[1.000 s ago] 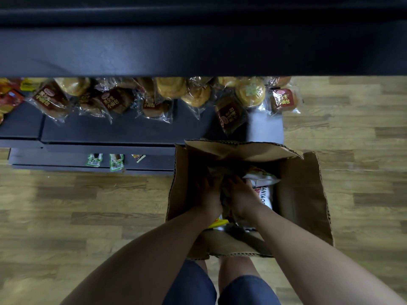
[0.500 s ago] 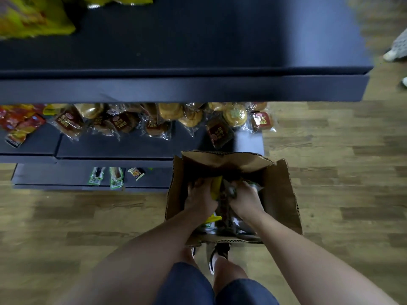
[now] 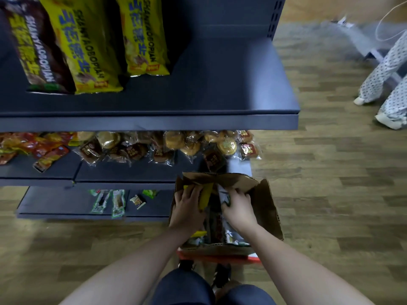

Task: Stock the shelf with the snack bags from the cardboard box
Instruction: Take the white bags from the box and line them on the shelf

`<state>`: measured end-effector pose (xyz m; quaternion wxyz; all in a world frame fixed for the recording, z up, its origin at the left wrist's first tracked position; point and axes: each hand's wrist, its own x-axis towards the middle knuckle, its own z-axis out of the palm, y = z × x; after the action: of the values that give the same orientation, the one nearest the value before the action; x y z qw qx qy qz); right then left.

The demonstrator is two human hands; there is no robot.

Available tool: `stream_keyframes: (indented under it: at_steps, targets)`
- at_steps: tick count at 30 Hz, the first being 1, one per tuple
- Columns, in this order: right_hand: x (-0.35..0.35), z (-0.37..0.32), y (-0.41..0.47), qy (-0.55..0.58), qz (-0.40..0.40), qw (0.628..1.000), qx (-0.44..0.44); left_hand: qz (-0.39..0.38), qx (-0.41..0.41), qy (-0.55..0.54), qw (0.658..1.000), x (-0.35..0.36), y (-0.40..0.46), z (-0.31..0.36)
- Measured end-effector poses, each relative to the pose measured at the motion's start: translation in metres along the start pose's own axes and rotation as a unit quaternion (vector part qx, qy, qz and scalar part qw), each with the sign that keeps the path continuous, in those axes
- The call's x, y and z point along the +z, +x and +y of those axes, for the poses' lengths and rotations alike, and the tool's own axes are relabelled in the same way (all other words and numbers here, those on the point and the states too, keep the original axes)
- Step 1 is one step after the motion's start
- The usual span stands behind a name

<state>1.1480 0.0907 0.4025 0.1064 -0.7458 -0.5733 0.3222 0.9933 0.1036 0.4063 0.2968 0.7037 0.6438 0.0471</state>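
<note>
Both hands are down in the cardboard box [image 3: 267, 208] on the floor. The left hand [image 3: 187, 208] pinches a yellow snack bag [image 3: 206, 194]; the right hand [image 3: 239, 208] grips a silvery bag [image 3: 223, 195]. Both bags stand on end, long axis pointing toward the shelf [image 3: 220, 89] above and beyond, whose right end is bare beside the standing yellow packs [image 3: 141, 36]. Since a second ago the bags have risen higher, and the view has tilted up to that shelf.

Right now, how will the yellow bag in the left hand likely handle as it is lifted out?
The yellow snack bag is probably light and floppy: the left hand alone grips it. Its glossy film may slip. It looks long, like the shelved yellow bags, so it may sag.
</note>
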Motion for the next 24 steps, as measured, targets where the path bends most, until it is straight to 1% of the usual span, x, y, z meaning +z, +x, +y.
stream_keyframes:
  at_steps: [3, 10, 15, 20, 24]
  targets:
    - [-0.006, -0.013, -0.007, 0.015, 0.023, 0.999, -0.029, 0.029, -0.003, -0.008, 1.0, -0.012, -0.009, -0.003]
    - [-0.019, -0.034, -0.017, 0.0, 0.092, 0.989, -0.111, 0.122, -0.002, -0.022, 0.992, -0.028, -0.024, 0.003]
    - [-0.027, -0.044, -0.023, 0.016, 0.123, 0.981, -0.15, 0.195, 0.055, -0.01, 0.979, -0.038, -0.036, 0.002]
    - [-0.036, -0.058, -0.034, 0.036, 0.164, 0.96, -0.222, 0.271, 0.138, -0.01, 0.953, -0.055, -0.05, -0.004]
    - [-0.047, -0.071, -0.043, 0.065, 0.19, 0.945, -0.26, 0.314, 0.161, 0.002, 0.936, -0.078, -0.057, -0.007]
